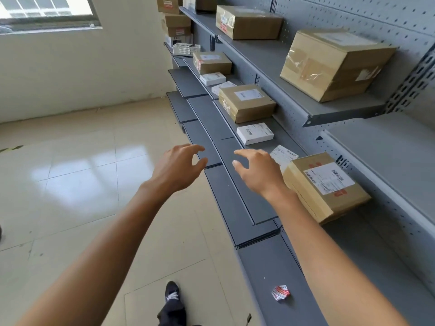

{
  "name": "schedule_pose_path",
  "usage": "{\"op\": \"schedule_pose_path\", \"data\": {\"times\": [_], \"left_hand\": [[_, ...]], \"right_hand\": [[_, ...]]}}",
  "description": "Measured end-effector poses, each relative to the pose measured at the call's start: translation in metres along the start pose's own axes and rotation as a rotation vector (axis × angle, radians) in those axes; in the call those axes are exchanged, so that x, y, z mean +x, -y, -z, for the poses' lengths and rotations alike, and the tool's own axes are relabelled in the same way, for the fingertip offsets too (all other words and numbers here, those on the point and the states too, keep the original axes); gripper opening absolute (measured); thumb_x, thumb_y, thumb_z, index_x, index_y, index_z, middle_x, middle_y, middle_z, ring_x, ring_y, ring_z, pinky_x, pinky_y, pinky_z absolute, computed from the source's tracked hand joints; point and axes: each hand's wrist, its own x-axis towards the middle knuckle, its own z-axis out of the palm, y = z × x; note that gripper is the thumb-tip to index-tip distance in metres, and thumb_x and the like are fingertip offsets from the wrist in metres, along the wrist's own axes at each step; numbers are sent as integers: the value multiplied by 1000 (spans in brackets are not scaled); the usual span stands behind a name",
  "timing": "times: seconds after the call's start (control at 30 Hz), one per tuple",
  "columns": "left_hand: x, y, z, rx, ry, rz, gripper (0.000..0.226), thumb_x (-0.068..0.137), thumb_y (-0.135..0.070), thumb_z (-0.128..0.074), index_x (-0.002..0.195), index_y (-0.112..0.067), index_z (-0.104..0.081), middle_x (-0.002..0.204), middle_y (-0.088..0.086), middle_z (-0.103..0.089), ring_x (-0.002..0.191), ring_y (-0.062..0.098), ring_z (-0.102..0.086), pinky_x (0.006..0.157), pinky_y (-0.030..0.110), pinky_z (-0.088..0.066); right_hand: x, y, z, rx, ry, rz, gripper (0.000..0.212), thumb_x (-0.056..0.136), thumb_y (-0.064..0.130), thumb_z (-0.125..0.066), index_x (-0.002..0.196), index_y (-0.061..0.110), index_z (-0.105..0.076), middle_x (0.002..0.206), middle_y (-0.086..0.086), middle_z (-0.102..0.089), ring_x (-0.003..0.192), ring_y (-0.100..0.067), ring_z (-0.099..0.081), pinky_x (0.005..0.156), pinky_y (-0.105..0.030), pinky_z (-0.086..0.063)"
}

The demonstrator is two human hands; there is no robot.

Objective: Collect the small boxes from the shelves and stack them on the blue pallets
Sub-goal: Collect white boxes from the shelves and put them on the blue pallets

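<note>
Left hand: your left hand (175,167) is hovering in the air over the edge of the grey metal shelves (237,203), fingers (196,148) spread and loosely curved, holding nothing.
Right hand: your right hand (259,171) is hanging just beside it, fingers (240,152) spread the same way, pinching nothing.
Why so: both hands are looking readied for a two-sided grip, I judge, since the parcels here are wider than one palm.
Nearest box: the brown cardboard box with a white shipping label (326,185) is lying just right of your right fingers, partly behind your wrist.
Small boxes: the flat white carton (255,133) is sitting just ahead of your right fingers; a taped brown cardboard parcel (247,103) is waiting further ahead.
Upper shelf: two larger brown cartons (336,64) are resting well above and to the right of your fingers.
Pallets: the blue pallets are not showing anywhere here.
Shelf surface: a crumpled red-and-white label scrap (280,292) is lying well behind your fingers.
Room: the pale glossy tiled floor (70,172) is reflecting the window (47,10) beyond your left fingers.
</note>
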Motion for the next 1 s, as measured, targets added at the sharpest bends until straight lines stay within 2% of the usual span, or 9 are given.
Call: {"op": "schedule_pose_path", "data": {"times": [0.2, 0.33, 0.43, 0.6, 0.87, 1.0], "left_hand": [[78, 59, 7, -21, 39, -68, 38, 99, -43, -54, 133, -28, -61, 129, -6, -65, 116, 19, -60, 77, 27, -38], [128, 94, 8, -44, 64, -118, 38, 98, -44, -54, 131, -27, -63, 130, -5, -66, 120, 22, -60, 91, 36, -51], [157, 107, -2, -52, 96, -169, 38, 98, -44, -53, 131, -26, -63, 130, -3, -66, 119, 22, -60, 92, 38, -52], [195, 109, -37, -68, 175, -270, 38, 99, -43, -52, 132, -26, -63, 133, -3, -64, 116, 22, -62, 95, 40, -52], [262, 78, -108, -32, 326, -432, 40, 101, -43, -50, 136, -27, -58, 141, -3, -58, 128, 22, -53, 102, 49, -49], [292, 59, -142, 1, 390, -504, 41, 101, -43, -50, 139, -27, -55, 144, -3, -55, 131, 22, -49, 102, 46, -48]], "right_hand": [[74, 20, -27, -3, -24, -110, 39, 100, 35, -53, 138, 26, -58, 139, 1, -59, 132, -22, -46, 101, -38, -43], [112, 30, -41, -8, -45, -200, 39, 100, 35, -53, 138, 25, -58, 139, -2, -59, 132, -23, -45, 99, -39, -43], [131, 28, -53, -18, -60, -256, 39, 99, 34, -54, 137, 24, -58, 136, -5, -61, 129, -25, -47, 97, -39, -45], [143, 0, -70, -5, -66, -357, 40, 99, 35, -56, 137, 23, -59, 136, -3, -62, 127, -24, -50, 99, -40, -47], [159, -71, -92, 70, -99, -574, 40, 100, 36, -54, 137, 24, -59, 133, -5, -62, 126, -26, -48, 97, -37, -43], [166, -107, -101, 117, -143, -658, 39, 99, 34, -55, 135, 22, -60, 133, -6, -63, 126, -26, -48, 99, -38, -43]]}}
